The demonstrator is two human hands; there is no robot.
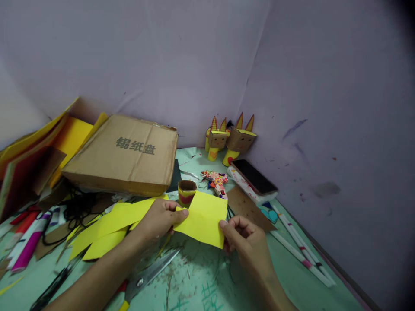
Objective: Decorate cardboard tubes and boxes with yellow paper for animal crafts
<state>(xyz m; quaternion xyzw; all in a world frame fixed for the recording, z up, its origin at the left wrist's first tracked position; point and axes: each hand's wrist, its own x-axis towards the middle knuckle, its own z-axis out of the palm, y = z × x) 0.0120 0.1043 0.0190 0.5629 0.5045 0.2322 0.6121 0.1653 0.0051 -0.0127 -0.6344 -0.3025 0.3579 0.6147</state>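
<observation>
One piece of yellow paper [205, 218] is hanging between the left hand [162, 218] and the right hand [248, 237], just on the near side of the cardboard tube [185, 199] on the desk [189, 276]. It is looking light, thin and bendable, probably dry rather than slippery, and likely to crease or tear under a hard pull; its outer edges are offering the best hold for a gentle pinch. The left fingers are gripping its left edge, thumb on top; the right fingers are pinching its right edge, the others curling beneath. The left forearm [118, 257] is slanting in from the near left, above the scissors [155, 272], while the right forearm [274, 291] is angling in from the near right.
</observation>
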